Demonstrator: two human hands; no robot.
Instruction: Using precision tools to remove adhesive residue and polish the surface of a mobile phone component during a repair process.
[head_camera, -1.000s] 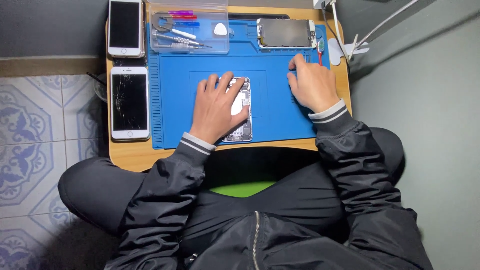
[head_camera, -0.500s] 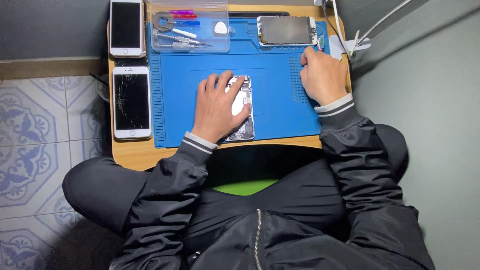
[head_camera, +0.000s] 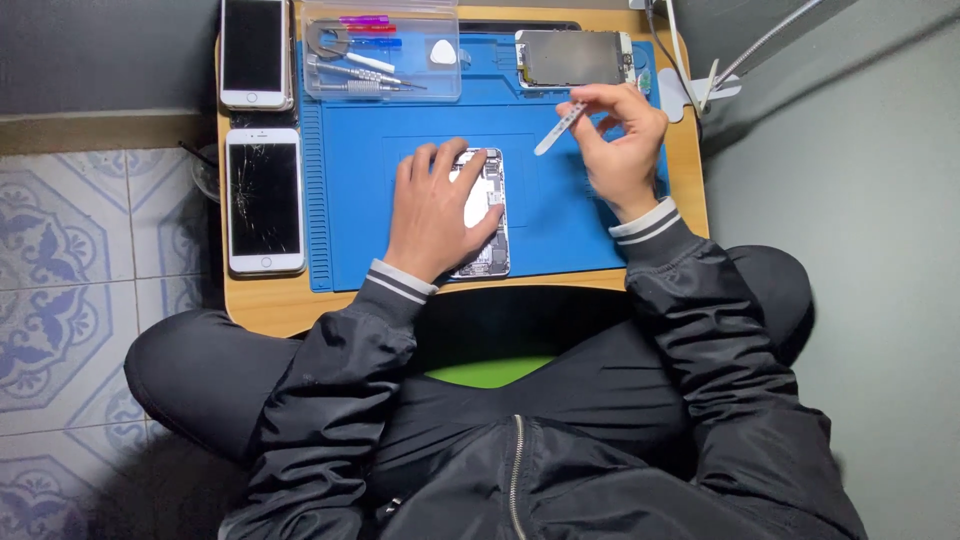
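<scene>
Opened phone pinned on the mat, tweezers now lifted in my right hand.

The small wooden table carried the blue work mat, and on the mat, near its front edge, lay the opened phone with its insides facing up. My left hand lay flat and spread over it, fingers open, pressing it down rather than gripping. My right hand, which a moment earlier had rested down by the mat's right edge, had risen above the mat with fingers closed round a pair of metal tweezers, tips pointing toward the phone, so I judged the fine picking inside could begin. The detached screen sat at the far edge, the clear tool tray at the far left corner, and two whole phones lay along the table's left edge.
</scene>
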